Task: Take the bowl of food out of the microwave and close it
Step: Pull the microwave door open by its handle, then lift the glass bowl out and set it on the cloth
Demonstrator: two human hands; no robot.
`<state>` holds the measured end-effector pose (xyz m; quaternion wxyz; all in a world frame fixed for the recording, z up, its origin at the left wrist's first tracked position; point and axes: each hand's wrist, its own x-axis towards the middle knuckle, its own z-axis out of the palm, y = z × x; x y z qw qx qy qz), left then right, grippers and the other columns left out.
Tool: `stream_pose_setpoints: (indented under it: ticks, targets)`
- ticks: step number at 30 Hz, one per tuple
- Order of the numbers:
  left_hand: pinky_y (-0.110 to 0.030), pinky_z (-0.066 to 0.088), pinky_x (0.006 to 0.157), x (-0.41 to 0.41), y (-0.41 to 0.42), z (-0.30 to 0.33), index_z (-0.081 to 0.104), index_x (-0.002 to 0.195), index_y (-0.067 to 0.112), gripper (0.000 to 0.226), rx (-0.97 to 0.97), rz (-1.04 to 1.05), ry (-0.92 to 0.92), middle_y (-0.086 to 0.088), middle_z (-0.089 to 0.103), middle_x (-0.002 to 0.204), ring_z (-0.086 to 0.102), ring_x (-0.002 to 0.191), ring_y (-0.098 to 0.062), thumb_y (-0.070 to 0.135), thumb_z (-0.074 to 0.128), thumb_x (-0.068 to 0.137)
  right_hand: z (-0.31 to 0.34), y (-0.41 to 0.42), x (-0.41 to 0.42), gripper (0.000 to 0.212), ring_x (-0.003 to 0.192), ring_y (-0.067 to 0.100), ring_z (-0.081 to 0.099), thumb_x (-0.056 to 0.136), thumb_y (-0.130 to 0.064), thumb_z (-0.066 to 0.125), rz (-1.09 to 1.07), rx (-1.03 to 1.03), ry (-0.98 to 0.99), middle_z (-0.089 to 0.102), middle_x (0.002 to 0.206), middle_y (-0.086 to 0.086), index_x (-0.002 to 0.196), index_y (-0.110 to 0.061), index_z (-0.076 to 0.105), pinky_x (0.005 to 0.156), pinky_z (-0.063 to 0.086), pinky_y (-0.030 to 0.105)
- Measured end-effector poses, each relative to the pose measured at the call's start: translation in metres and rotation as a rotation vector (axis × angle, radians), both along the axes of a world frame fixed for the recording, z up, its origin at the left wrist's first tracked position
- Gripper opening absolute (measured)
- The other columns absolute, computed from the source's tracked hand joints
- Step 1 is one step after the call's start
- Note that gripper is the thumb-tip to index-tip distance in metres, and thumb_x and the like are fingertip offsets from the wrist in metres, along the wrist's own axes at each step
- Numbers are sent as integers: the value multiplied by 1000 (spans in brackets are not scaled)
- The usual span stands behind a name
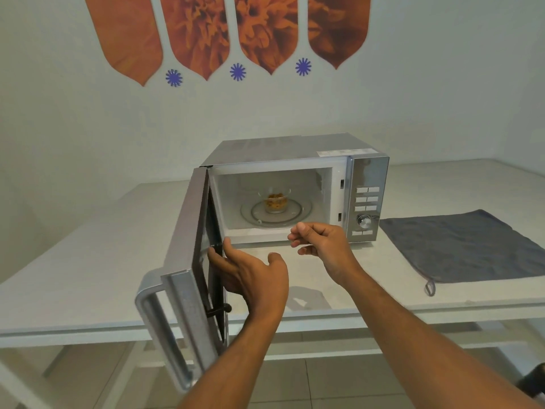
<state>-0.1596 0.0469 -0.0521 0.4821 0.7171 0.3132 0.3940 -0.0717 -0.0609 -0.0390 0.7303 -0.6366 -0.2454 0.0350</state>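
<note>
A silver microwave [367, 175] stands on a white table with its door [188, 261] swung wide to the left. Inside, a small clear glass bowl [275, 202] of orange-yellow food sits on the round glass turntable [298, 212]. My left hand [250, 276] is open, its fingers resting against the inner face of the door near the lower edge. My right hand [321, 239] hovers in front of the cavity's lower rim with fingers loosely curled and nothing in it, a short way from the bowl.
A grey cloth [463, 246] with a hanging loop lies flat on the white table [88, 261] to the right of the microwave. The control panel [365, 208] with buttons and a dial is on the microwave's right side. A wall stands close behind.
</note>
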Motion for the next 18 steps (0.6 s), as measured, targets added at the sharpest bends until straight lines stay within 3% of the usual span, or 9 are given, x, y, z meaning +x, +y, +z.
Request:
stream_pose_setpoints:
  ticks: [6,13,18]
  targets:
    - [-52,46,109,0,14,0,21,147,33,84,6,-214,-103,5,19,161,34,145,-29,8,69,83,-3,12,-2,24,85,22,75,96,-31,63,-77,-2,14,81,91,3,98,-14,79,70,61,29]
    - [-38,38,112,21,28,16,34,147,28,63,9,-356,-96,2,36,158,37,143,-20,14,63,92,-7,21,12,23,87,15,75,97,-32,62,-171,-6,5,80,93,-1,100,-16,78,70,62,26]
    - [-36,37,111,51,35,15,35,149,28,61,-22,-467,-63,4,39,157,37,144,-16,19,61,94,-10,25,36,14,90,11,73,96,-32,64,-213,-33,-12,78,94,-4,100,-24,75,66,59,19]
